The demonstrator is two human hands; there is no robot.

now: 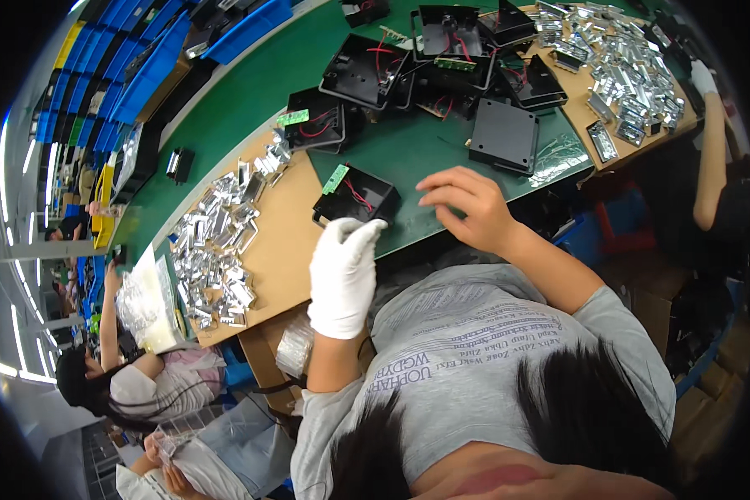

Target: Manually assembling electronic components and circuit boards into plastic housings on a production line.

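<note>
Working at a green-topped bench [429,160], a person in a grey T-shirt [475,321] is leaning over an open black box [378,198] in the head camera's view. The left hand [342,279], wearing a white glove, is reaching in from the near side, its fingertips meeting the box's near edge. Thumb and fingers are bunching close together there, though the glove is hiding whether they are pinching the wall or only resting against it. The box is lying just beyond those fingertips, its open side facing up, with a small green circuit board [336,178] leaning at its far left corner and red wires [359,197] running inside. The bare right hand [472,210] is hovering just to the right of the box, apart from it, its fingers bending loosely and its thumb standing clear of them.

Beyond the hands, more open black boxes [363,72] are crowding the far part of the bench, while a closed black case [504,135] is sitting far of the right hand. Shiny metal parts are filling a left heap [217,237] and a far right heap [633,83], both spreading over brown boards. At far right, a co-worker's forearm [710,162] is extending toward the bench.
</note>
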